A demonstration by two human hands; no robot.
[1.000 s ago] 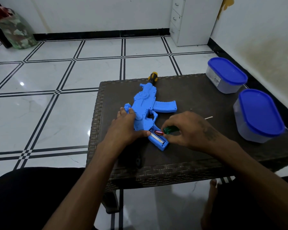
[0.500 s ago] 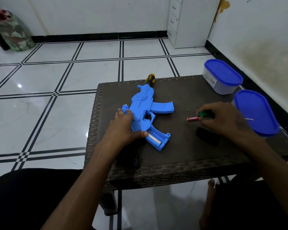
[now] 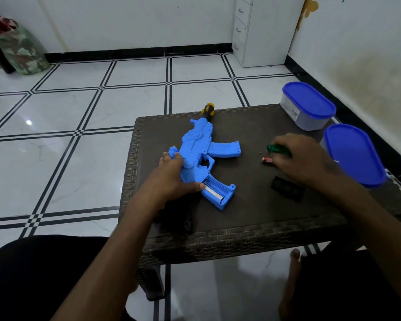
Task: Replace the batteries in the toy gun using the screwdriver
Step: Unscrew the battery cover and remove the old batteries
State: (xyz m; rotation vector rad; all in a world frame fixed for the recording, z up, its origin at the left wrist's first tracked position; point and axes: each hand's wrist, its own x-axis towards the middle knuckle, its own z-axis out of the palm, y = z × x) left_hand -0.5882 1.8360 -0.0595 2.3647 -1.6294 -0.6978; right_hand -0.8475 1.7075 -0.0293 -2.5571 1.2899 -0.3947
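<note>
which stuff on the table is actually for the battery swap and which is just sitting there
For the job:
- toy gun, compartment open, held by left hand
- green-handled screwdriver, in right hand
- red battery
- black cover piece

Just lying about:
- two blue-lidded containers

You are wearing black trousers; both forearms are bare, a dark marking showing on your right hand (image 3: 310, 158).

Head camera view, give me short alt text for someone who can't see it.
A left hand steadies a blue toy gun with its battery compartment open, on a dark woven table. The right hand holds a green-handled screwdriver beside a red battery.
</note>
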